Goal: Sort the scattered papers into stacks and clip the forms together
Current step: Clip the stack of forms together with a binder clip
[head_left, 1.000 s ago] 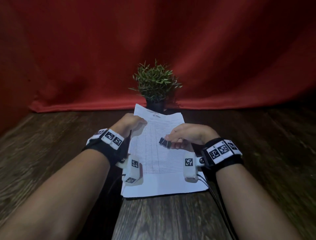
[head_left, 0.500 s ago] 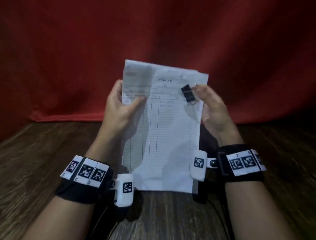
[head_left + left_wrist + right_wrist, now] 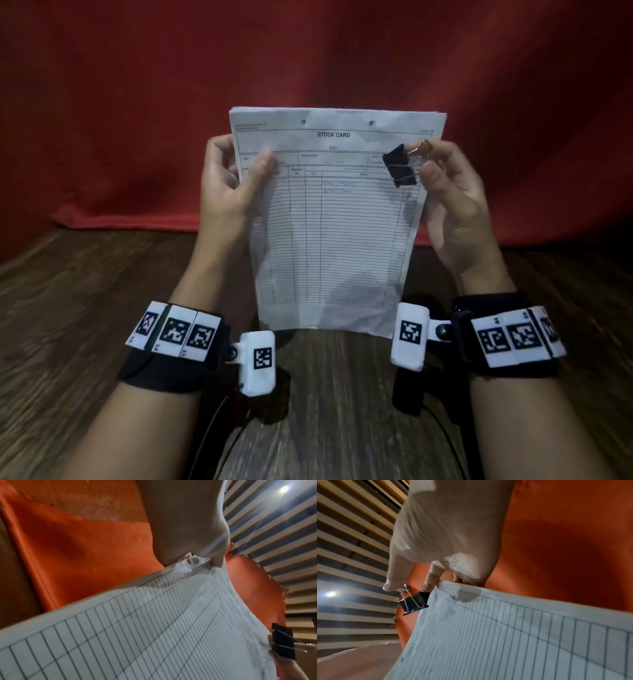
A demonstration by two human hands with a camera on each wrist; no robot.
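Observation:
A stack of white ruled forms (image 3: 329,226) headed "STOCK CARD" stands upright above the wooden table. My left hand (image 3: 233,181) pinches its upper left edge, thumb on the front. My right hand (image 3: 448,192) pinches the wire handles of a black binder clip (image 3: 400,166) at the stack's upper right edge, with other fingers behind the paper. The left wrist view has the forms (image 3: 154,628) filling its lower half and the clip (image 3: 283,642) at their far edge. From the right wrist, the clip (image 3: 413,601) hangs beside the paper (image 3: 522,635).
A red cloth (image 3: 137,102) hangs as a backdrop behind the dark wooden table (image 3: 68,325). Cables (image 3: 219,435) run from the wrist cameras over the table near me. The stack hides what stands behind it.
The stack has been lifted off the table and stood upright in front of me. The right hand rose with the clip to the stack's upper right edge; the potted plant is now hidden.

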